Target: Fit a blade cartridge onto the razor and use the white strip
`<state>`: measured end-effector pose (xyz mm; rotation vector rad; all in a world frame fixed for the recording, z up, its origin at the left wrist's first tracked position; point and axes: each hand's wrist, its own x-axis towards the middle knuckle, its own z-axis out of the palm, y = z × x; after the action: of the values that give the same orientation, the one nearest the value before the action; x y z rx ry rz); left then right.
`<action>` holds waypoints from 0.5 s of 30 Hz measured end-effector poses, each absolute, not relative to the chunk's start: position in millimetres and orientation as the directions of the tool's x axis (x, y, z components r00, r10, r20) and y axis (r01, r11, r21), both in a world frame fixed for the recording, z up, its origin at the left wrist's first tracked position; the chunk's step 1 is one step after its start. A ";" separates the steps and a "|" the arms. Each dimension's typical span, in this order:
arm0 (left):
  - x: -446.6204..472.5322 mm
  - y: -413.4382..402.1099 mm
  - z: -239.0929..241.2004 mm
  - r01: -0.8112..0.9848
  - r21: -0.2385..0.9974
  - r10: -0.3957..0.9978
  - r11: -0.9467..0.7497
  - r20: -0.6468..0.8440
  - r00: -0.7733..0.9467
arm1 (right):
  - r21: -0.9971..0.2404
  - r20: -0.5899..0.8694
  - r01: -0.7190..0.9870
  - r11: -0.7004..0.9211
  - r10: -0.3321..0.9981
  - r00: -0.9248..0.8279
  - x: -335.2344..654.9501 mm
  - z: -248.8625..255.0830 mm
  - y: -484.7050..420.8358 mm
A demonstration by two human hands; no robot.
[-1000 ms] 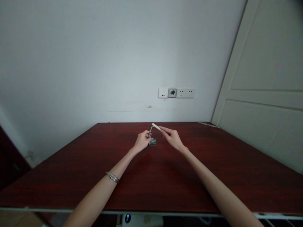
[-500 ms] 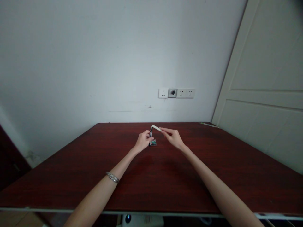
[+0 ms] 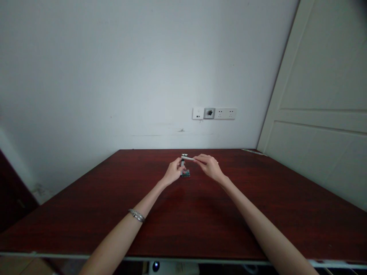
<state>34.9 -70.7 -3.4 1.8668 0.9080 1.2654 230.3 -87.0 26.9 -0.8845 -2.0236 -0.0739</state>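
Note:
My left hand (image 3: 173, 172) is closed around a thin dark upright piece (image 3: 182, 163) that rises from a small green-and-grey object (image 3: 185, 173) resting on the dark red table (image 3: 183, 214). My right hand (image 3: 208, 166) pinches a short white stick-like piece (image 3: 187, 157) and holds it level, its tip over the top of the dark upright piece. The two hands are close together near the far middle of the table. What the small parts are is too small to tell.
A white wall with a row of sockets (image 3: 214, 113) stands behind the table. A white door (image 3: 321, 114) is at the right. A thin flat strip (image 3: 252, 151) lies at the table's far right corner. A white device (image 3: 172, 267) shows below the near edge.
My right hand has lowered and turned the white piece from a raised slant to level, bringing its tip down onto the top of the dark upright piece. My left hand has stayed put.

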 end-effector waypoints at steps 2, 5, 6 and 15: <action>32.9 -70.0 -2.9 0.175 0.827 0.832 -0.534 0.477 0.283 | -0.237 0.771 0.593 0.769 0.521 -0.367 234.6 27.9 -83.8; 28.9 -67.5 -2.4 0.183 0.808 0.817 -0.559 0.500 0.286 | -0.258 0.804 0.574 0.777 0.502 -0.319 246.3 27.7 -78.0; 27.8 -66.4 -2.7 0.187 0.805 0.815 -0.564 0.505 0.284 | -0.270 0.811 0.571 0.775 0.503 -0.299 249.0 27.4 -77.1; 27.8 -62.2 -9.6 0.291 0.733 0.788 -0.614 0.550 0.278 | -0.302 0.775 0.520 0.799 0.524 -0.355 232.3 30.5 -85.7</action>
<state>27.8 -62.2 -9.6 2.0540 0.9669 1.3127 232.3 -85.7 30.5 -0.7763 -2.0155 0.0051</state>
